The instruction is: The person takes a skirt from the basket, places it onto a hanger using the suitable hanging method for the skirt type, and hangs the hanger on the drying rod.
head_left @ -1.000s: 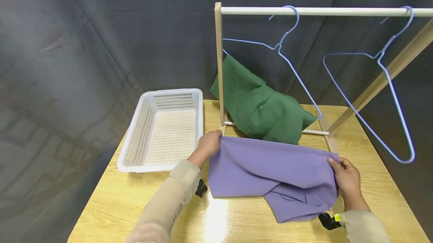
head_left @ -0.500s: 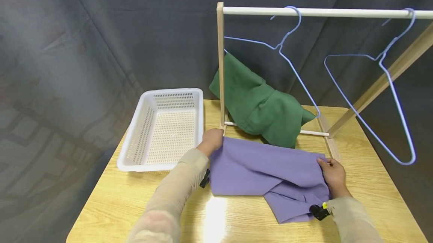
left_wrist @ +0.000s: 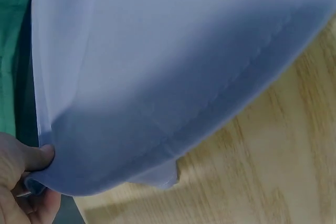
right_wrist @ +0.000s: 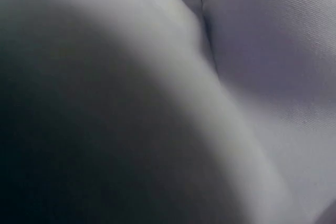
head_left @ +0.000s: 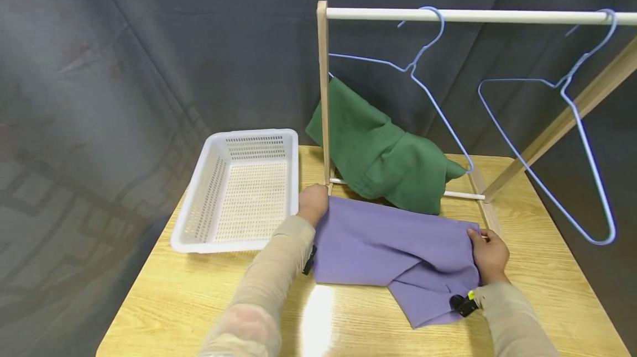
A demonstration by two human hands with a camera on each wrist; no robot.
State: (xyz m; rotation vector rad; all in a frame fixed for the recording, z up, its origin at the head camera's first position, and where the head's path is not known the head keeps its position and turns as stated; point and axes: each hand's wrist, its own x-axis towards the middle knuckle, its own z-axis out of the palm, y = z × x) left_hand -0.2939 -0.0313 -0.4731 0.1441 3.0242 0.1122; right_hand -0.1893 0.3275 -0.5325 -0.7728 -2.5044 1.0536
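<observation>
A folded purple garment (head_left: 383, 246) lies spread across the table in front of a clothes rack, one layer slanting out at its lower right. At its upper left corner my left hand (head_left: 314, 201) pinches the edge; the left wrist view shows thumb and fingers of this hand (left_wrist: 29, 182) on the stitched cloth (left_wrist: 142, 72). My right hand (head_left: 490, 256) pinches the upper right corner between thumb and fingers. In the right wrist view, purple fabric (right_wrist: 283, 40) fills the right side, and a blurred pale shape covers the left; the hand's grip is hidden there.
A green garment (head_left: 383, 152) hangs on a blue hanger (head_left: 432, 97) just behind the purple one. Another blue hanger (head_left: 587, 136) hangs bare at the right of the rack's white rail (head_left: 507, 16). To the left stands a white perforated basket (head_left: 188, 208) with nothing in it.
My right hand has moved left with its corner of the purple garment, and my left hand slightly up and right. The garment's width has narrowed; both hands keep their hold.
</observation>
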